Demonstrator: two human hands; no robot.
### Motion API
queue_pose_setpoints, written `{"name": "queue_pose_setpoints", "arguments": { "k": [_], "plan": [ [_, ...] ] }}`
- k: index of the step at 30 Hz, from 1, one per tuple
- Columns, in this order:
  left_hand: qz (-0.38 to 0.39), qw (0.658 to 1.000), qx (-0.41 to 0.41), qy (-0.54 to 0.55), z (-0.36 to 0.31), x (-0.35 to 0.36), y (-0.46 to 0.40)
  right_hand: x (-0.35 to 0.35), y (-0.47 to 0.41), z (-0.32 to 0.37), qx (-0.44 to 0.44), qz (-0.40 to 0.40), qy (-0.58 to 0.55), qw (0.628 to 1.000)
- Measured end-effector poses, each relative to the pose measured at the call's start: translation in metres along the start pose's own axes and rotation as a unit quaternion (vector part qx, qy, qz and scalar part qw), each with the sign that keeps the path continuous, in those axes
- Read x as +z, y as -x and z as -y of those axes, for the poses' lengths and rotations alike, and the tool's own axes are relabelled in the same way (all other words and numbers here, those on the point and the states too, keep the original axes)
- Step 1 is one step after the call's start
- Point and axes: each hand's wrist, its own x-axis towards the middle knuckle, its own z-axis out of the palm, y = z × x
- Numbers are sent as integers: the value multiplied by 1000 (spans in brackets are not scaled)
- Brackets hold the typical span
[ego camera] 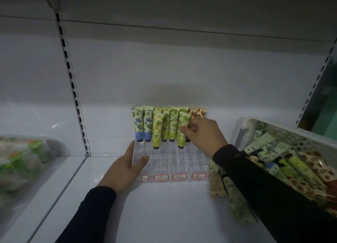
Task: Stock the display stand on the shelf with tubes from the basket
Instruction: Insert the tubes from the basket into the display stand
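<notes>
Gripping a green-patterned tube (pixel 182 128) between thumb and fingertips, your right hand (pixel 204 136) holds it upright, cap down, in the second row of the clear display stand (pixel 171 162), in the third column from the left. Your left hand (pixel 125 168) is curled loosely around the stand's left wall, thumb resting inside the front compartment and fingers on the outside.

The stand sits on the white shelf (pixel 164 206), close to the back panel. Its rear row holds two blue-flower tubes (pixel 143 126), yellow tubes, more green ones, and strawberry tubes (pixel 197 112) partly hidden behind your right hand. One yellow pineapple tube (pixel 156 131) stands a step forward in the second row. The front rows are bare, with four red-bordered labels (pixel 161 177) along the front edge.

To your right, the white perforated basket (pixel 284 129) is tilted and full of mixed tubes. Several loose tubes (pixel 217 182) lie on the shelf just beside it, partly under your right sleeve. On the neighbouring shelf to the left lies a blurred plastic-wrapped pack (pixel 20 162).
</notes>
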Motion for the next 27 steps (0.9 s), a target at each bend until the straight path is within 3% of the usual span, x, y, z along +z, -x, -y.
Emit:
{"name": "queue_pose_setpoints", "arguments": {
  "k": [3,6,27],
  "plan": [
    [3,1000,-6,1,3,-1,-1,-6,-1,4,-10,-32,4,999],
    [1,1000,-5,-2,3,-1,-1,-13,-7,11,5,-75,-80,994],
    [-3,1000,1,1,-2,1,1,-7,-18,7,-6,-95,-33,995]
  ]
}}
